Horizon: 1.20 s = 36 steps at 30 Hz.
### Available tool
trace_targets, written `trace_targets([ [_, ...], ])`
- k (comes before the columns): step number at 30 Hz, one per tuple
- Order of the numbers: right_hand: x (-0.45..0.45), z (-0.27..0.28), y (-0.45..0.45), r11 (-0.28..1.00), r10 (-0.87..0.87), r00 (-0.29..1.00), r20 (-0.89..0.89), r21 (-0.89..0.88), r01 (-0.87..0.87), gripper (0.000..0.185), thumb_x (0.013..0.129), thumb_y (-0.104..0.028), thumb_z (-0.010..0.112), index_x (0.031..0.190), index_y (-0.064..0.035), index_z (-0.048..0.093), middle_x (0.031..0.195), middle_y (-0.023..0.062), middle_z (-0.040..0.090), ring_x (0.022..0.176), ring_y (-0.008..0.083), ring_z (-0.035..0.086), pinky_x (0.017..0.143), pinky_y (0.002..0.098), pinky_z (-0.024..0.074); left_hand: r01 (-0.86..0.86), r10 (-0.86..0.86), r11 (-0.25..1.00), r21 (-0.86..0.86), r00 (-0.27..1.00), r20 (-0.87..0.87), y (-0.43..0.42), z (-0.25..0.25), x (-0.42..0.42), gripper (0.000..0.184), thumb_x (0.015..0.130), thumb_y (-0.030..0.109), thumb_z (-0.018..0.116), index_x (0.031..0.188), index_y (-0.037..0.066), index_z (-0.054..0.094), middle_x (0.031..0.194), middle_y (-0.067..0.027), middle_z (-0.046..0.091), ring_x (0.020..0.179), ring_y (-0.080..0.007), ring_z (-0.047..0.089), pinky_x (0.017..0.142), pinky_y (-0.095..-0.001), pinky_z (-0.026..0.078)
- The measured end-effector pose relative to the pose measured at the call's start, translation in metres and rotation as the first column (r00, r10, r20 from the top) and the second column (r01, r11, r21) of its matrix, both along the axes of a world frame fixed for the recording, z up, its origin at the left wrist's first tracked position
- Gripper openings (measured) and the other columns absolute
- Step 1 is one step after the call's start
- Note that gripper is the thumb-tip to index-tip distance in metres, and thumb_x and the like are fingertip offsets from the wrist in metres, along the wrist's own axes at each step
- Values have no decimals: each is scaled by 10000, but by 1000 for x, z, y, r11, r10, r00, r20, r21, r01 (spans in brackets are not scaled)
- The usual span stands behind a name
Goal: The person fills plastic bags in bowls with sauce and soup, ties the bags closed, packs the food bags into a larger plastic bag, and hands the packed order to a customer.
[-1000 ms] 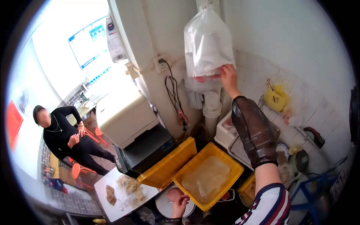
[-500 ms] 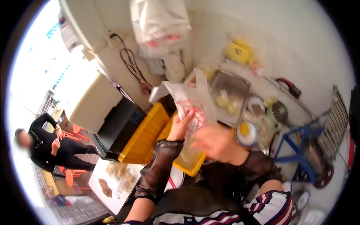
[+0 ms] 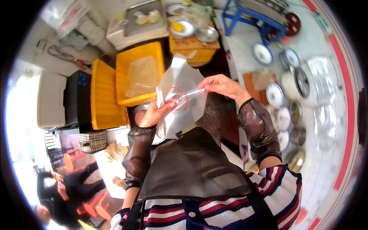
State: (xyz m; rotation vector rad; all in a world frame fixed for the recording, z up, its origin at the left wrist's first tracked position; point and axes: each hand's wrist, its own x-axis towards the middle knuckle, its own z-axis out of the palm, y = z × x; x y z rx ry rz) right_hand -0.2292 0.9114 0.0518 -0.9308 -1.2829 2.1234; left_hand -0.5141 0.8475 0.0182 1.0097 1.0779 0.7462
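A white plastic bag with a red print [image 3: 184, 92] is stretched between my two hands in front of my dark apron. My left hand [image 3: 155, 114] pinches its left side, thumb over the print. With fingers closed on its upper right part, my right hand [image 3: 224, 87] holds the bag from the other side. Just beyond the bag stands a yellow crate [image 3: 159, 57] with a clear plastic sheet inside. A second yellow crate or lid [image 3: 101, 96] stands tilted to its left.
Plates [image 3: 275, 95], a white pot [image 3: 289, 82] and a wooden board [image 3: 255, 87] lie on the right counter. A blue metal frame [image 3: 245, 15] stands at the top. A person in black [image 3: 73, 191] is at lower left, near red stools [image 3: 92, 207].
The view has turned down and right. My right hand has left the hanging white bags, and both hands now hold a single bag, which is spread wider than half a second ago.
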Motion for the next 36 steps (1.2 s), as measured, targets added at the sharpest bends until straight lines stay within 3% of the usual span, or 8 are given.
trace_targets([
  [9,130,-28,-246,867,-494,869,-3,65,493,88,818,-99,655,824,-21,615,782,11,601,728,91,547,695,216,426,389,-366,913,124,914,-176,-75,-30,134,479,763,179,749,1136,-20,525,956,-72,608,843,-103,557,757,-252,469],
  [15,189,-79,-374,655,-743,590,314,167,737,210,806,-217,694,751,-18,660,665,-5,605,620,49,512,569,218,391,-45,425,607,794,862,-276,-177,-33,241,445,737,155,759,1099,5,548,950,-72,541,816,-149,522,736,-272,443],
  [21,194,-108,-484,570,-821,446,356,525,632,279,757,-194,705,746,12,518,663,62,578,623,112,525,573,299,422,488,-495,868,-94,864,-85,-328,-90,340,168,821,88,663,953,-9,626,864,-54,643,758,-108,597,682,-226,489],
  [23,211,-125,-514,560,-828,411,382,599,572,263,749,-185,702,705,-14,507,650,35,558,603,96,503,544,297,397,452,-458,867,-210,889,20,-357,-122,348,175,871,85,594,1002,-28,607,918,-80,645,790,-145,619,706,-252,507],
  [25,240,-130,-545,730,-651,651,392,88,677,200,755,-158,689,695,-55,530,684,19,559,606,87,503,537,282,385,348,-305,886,-306,935,179,-388,-115,359,195,876,62,559,1039,-40,587,946,-97,638,801,-163,616,713,-274,504],
  [30,302,-124,-577,4,-996,-40,-76,-512,859,96,826,-78,577,740,-89,536,606,-26,459,518,87,414,517,229,364,347,229,728,-591,690,687,-416,-108,350,126,847,-13,513,972,-8,528,886,-88,617,751,-178,600,636,-275,482],
  [34,363,-110,-597,361,-811,-19,-584,-527,769,112,834,-71,548,738,-98,498,608,-24,450,471,78,373,458,229,340,240,-233,970,-49,847,-478,-439,-163,291,338,684,39,701,975,44,527,785,-74,590,661,-179,569,582,-306,470],
  [36,310,-72,-591,201,-979,185,-82,-294,934,170,833,-86,558,695,-109,462,587,-37,419,450,48,318,423,214,298,438,-62,859,265,603,-796,-440,-167,282,584,621,76,727,1152,38,485,1033,-162,547,899,-275,559,727,-378,468],
])
